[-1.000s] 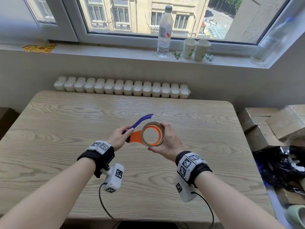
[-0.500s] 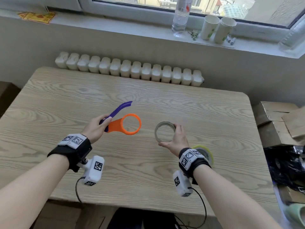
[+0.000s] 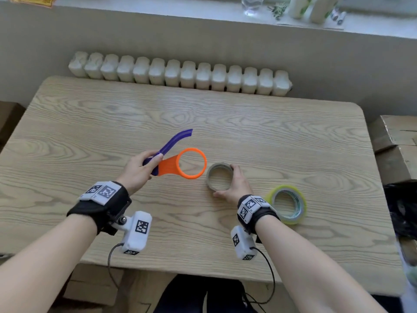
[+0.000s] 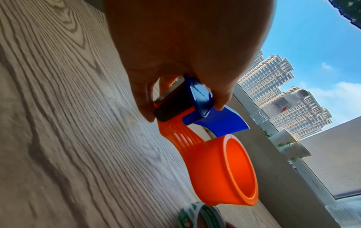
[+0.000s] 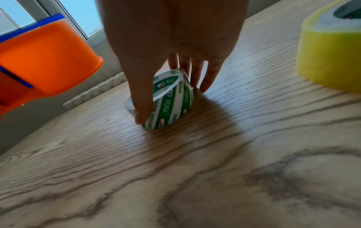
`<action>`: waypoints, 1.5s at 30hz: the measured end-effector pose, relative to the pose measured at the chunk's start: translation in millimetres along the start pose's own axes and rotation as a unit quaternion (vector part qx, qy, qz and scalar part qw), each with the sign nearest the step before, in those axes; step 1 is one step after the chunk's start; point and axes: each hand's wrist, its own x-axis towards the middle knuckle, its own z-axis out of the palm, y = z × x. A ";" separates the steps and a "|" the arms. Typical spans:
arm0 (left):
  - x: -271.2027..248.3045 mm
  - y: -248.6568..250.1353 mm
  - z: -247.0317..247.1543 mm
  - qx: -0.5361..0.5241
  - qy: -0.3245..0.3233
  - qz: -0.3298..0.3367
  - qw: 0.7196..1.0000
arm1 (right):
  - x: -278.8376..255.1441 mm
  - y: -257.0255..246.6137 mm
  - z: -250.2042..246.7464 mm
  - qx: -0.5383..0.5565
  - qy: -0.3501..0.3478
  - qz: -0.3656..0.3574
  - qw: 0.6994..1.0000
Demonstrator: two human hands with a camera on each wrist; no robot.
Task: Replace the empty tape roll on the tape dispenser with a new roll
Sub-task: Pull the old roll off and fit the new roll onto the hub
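Left hand (image 3: 137, 168): gripping the tape dispenser (image 3: 178, 162) by its blue handle, fingers curled round it, holding it above the desk (image 3: 90, 123).
Tape dispenser: its orange ring is standing bare, nothing sitting on it; the serrated blade is showing by the fingers in the left wrist view.
Right hand (image 3: 237, 185): pinching the empty tape roll (image 3: 220, 177) between thumb and fingers, the roll touching the desk just right of the orange ring.
Empty tape roll: a thin core printed green and white.
New tape roll (image 3: 287, 205): lying flat on the desk, yellowish, just right of the right wrist.
Beyond: a white radiator (image 3: 180, 74) is running behind the desk's far edge.
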 end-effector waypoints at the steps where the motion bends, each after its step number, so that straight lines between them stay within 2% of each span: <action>1: -0.4 1.3 2.0 -0.002 -0.001 0.000 1.000 | -1.0 0.1 0.1 0.000 -0.003 0.002 1.000; 5: -2.5 7.6 10.3 -0.004 -0.012 0.002 1.000 | -10.1 2.6 -10.0 -0.001 -0.006 0.001 1.000; 10: -8.4 27.3 38.1 -0.027 -0.046 0.012 0.999 | -41.4 24.9 -48.7 -0.038 0.065 -0.005 0.997; 13: -12.7 32.4 57.1 -0.038 -0.060 0.011 0.997 | -61.5 49.6 -67.1 -0.078 0.101 0.016 0.992; 19: -18.2 34.2 80.1 -0.018 -0.082 0.001 0.996 | -82.9 96.5 -82.7 -0.103 0.071 0.141 0.982; 28: -24.0 33.5 90.2 0.021 -0.105 0.011 0.994 | -77.6 111.2 -77.4 -0.043 0.083 0.150 0.984; 36: -28.7 33.2 84.8 0.034 -0.099 0.009 0.994 | -74.7 109.9 -83.9 -0.012 0.122 0.118 0.985; 41: -26.7 33.5 84.4 0.036 -0.092 -0.002 0.995 | -78.8 91.7 -96.2 0.001 0.158 0.054 0.986; 42: -29.1 46.5 76.4 0.020 -0.083 0.017 0.996 | -83.0 70.7 -110.6 -0.009 0.178 0.018 0.984; 45: -23.7 49.9 85.8 0.030 -0.075 0.016 0.997 | -82.9 56.0 -124.8 -0.015 0.186 -0.027 0.982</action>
